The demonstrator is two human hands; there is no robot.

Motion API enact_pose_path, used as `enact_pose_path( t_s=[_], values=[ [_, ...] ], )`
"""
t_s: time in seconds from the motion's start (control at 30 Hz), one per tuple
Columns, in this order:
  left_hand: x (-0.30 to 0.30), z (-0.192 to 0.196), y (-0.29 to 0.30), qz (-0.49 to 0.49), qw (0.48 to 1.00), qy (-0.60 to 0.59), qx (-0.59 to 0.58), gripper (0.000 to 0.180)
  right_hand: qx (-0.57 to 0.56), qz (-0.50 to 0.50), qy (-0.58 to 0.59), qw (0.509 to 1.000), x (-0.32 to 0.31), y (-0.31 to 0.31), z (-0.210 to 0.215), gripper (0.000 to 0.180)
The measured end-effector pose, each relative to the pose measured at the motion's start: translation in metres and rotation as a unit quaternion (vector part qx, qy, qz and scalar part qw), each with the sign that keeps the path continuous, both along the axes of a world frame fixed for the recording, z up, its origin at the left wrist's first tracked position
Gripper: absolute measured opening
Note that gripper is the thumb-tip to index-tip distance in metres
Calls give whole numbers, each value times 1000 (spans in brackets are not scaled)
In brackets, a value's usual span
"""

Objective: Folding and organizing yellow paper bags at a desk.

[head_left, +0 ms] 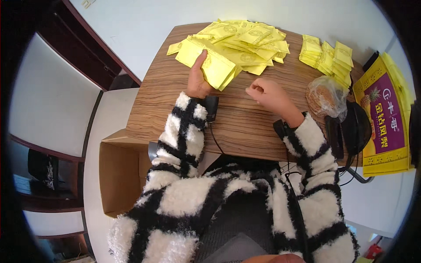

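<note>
My left hand (200,79) is closed on a small stack of flat yellow paper bags (209,65), with its thumb lying across the top one. Beyond it a loose heap of similar yellow bags (250,41) spreads over the far side of the wood-grain table (175,127). To the right of the stack, my right hand (269,94) hovers over the table with its fingers curled and thumb near the fingertips. Whether something small is between those fingers cannot be made out. Both wrists wear dark bands, and a cable hangs from the left one.
Yellow bag bundles (326,57) lie at the far right, behind a clear plastic bag with brown contents (322,96). A black object (356,127) sits at the right edge. Yellow and purple printed bags (386,114) hang beyond it. An open cardboard box (118,175) stands at the left.
</note>
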State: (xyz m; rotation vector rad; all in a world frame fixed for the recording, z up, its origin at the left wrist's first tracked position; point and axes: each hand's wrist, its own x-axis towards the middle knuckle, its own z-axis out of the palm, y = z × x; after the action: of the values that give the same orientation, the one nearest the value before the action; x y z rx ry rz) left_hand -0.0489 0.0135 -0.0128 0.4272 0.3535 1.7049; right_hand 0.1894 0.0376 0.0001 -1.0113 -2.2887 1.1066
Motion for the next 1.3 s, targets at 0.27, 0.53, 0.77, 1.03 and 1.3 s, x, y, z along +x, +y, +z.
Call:
enact_pose_path(
  t_s=[0.27, 0.53, 0.77, 1.03, 1.3],
  values=[
    [-10, -7, 6, 23, 999, 6, -43, 46, 255, -37, -134, 957, -11, 56, -20, 34],
    [-9, -4, 3, -17, 999, -6, -31, 45, 311, -122, -277, 901, -49, 90, -11, 42],
    [-10, -8, 0, -23, 999, -3, -25, 45, 266, -117, -197, 936, -33, 99, -2, 38],
    [1, 3, -13, -103, 995, -2, -7, 47, 161, -177, 315, 919, 8, 67, 18, 34],
    [16, -2, -8, -122, 984, 126, 30, 51, 41, -176, 358, 916, 27, 59, 0, 36]
  ],
)
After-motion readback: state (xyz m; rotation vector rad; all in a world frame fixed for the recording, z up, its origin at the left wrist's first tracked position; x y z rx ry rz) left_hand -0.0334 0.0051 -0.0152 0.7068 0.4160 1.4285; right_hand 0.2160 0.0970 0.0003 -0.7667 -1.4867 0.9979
